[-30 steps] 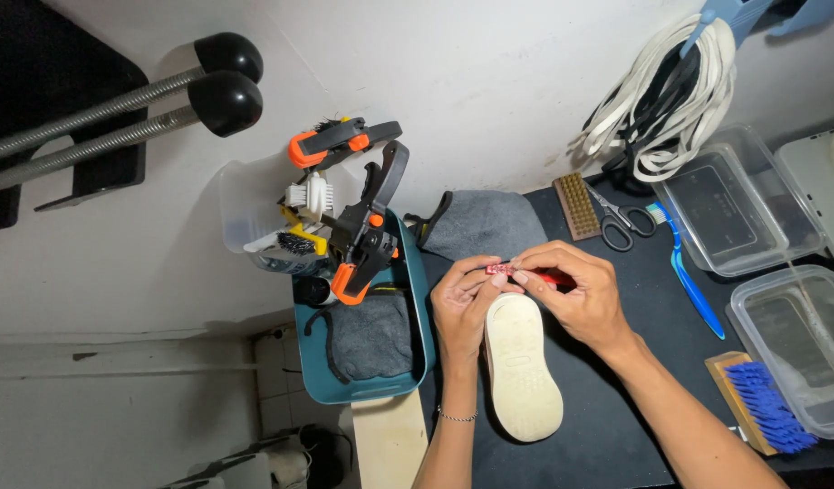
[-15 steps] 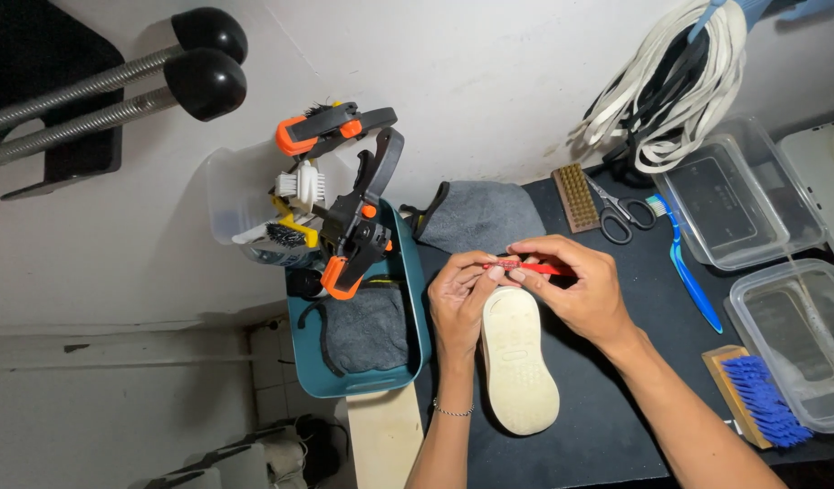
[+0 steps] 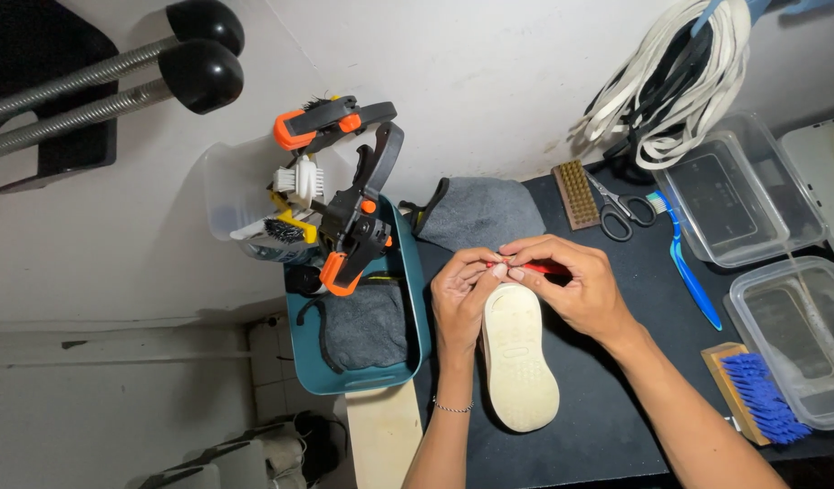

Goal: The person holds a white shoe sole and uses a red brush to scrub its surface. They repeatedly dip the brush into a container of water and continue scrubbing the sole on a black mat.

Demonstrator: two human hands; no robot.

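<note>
Shoe: I see a cream rubber-soled shoe (image 3: 518,358) lying sole-up on the black work mat (image 3: 616,417), toe end under both hands.
Left hand: my left hand (image 3: 462,294) is pinched narrow at the toe rim, fingertips touching the sole edge.
Right hand: my right hand (image 3: 575,285) is closed around a thin red tool (image 3: 542,268), tip at the toe.
Risk: I judge the tool could slip off the rim and nick a fingertip, since both hands crowd one spot.
Teal tub (image 3: 415,299): grey cloth (image 3: 367,326) inside, orange-and-black clamps (image 3: 349,231) on its rim.
Clear cup (image 3: 222,190): brushes.
Clear plastic boxes (image 3: 738,195): contents unclear.
Nearby: scissors (image 3: 621,213), blue toothbrush (image 3: 684,267).
</note>
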